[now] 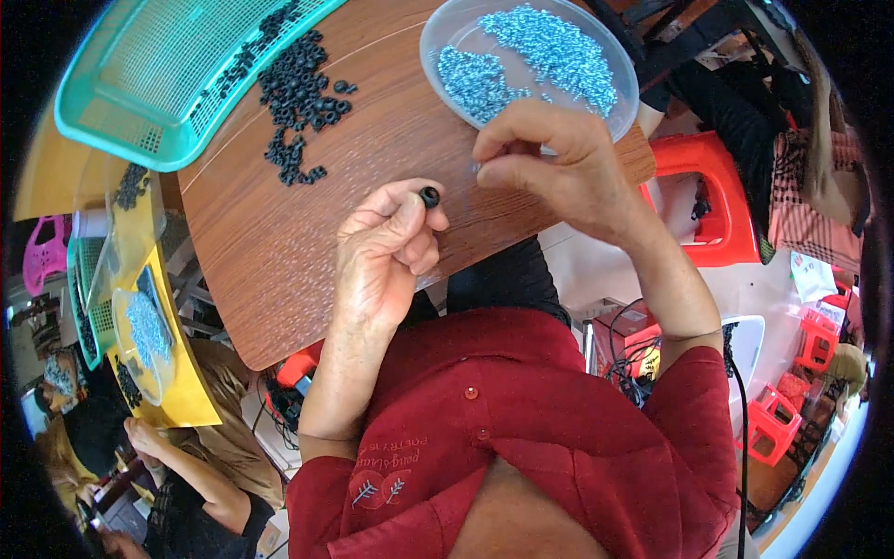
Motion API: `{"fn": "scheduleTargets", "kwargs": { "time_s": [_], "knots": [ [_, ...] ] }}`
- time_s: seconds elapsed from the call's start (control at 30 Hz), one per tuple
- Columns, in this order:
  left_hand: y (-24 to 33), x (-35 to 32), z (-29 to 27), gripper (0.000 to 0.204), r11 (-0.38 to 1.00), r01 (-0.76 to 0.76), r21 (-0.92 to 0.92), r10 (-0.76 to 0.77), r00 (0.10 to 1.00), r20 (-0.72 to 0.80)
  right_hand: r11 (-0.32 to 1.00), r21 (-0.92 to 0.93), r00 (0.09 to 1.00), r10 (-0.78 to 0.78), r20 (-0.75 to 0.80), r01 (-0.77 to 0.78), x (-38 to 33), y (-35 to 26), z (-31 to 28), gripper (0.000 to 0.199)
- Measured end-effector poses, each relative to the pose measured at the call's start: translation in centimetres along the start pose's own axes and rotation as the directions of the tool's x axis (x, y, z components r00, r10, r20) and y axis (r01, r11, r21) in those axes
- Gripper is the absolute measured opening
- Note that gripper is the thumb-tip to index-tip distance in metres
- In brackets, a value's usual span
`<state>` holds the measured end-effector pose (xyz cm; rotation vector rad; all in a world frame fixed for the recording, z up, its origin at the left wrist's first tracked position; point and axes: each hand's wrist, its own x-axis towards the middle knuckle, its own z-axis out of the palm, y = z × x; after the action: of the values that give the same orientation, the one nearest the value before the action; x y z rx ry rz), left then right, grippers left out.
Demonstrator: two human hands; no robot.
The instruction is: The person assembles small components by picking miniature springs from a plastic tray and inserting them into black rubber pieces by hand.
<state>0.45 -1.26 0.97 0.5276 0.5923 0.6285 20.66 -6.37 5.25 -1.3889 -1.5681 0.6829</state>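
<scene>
Pinched between the thumb and first finger of the left hand (384,256) is a small black round rubber ring (429,197), near the middle of the frame, just above the brown wooden surface (279,233). That grip is closed on the ring. The right hand (559,163) sits just to the right, a bit higher, with its fingertips pressed together in a closed grip. What it holds is too small to make out; maybe a tiny screw, but I cannot tell.

Part of the right hand covers the near edge of a clear round plastic bowl (445,37) at the top of the frame. The bowl holds two heaps of little shiny blue-silver screws (549,47). Its top edge is cut off by the frame.

In the upper left lies a green plastic basket with small holes (140,84), tipped on the surface, partly cut off. Black rings spill out of it into a loose pile of black rubber rings (296,98) on the wood.

At the far left is a yellow surface (182,373) with another clear bowl of screws (147,331) and more black rings, bent and small at the rim and hard to see well. Another person's arm (186,470) shows at the lower left.

A red plastic stool (703,200) stands at the right, under the surface's edge. More red stools (773,419) sit at the lower right, small and blurry.

The person's red shirt (521,429) fills the bottom, with a small stitched mark on the chest.
</scene>
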Motion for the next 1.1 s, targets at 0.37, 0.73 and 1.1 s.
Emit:
{"fn": "scheduleTargets", "kwargs": {
  "time_s": [0.37,0.73,1.1],
  "knots": [
    [-0.2,-1.4,0.5,0.018,0.886,-0.260,0.384,0.295,0.955,-0.034,0.983,0.178,0.999,0.047,0.024,-0.050,-0.5,-0.9,3.4,0.012],
    [-0.7,-1.8,0.1,0.018,0.816,-0.335,0.472,0.374,0.927,0.011,0.891,0.300,0.940,0.315,0.131,-0.340,-0.2,-1.6,3.8,0.011],
    [0.0,-0.2,-2.1,0.022,0.957,-0.074,-0.281,0.058,0.996,-0.068,0.998,0.055,0.971,0.003,-0.237,0.011,-0.7,-0.6,6.2,0.008]
  ]
}}
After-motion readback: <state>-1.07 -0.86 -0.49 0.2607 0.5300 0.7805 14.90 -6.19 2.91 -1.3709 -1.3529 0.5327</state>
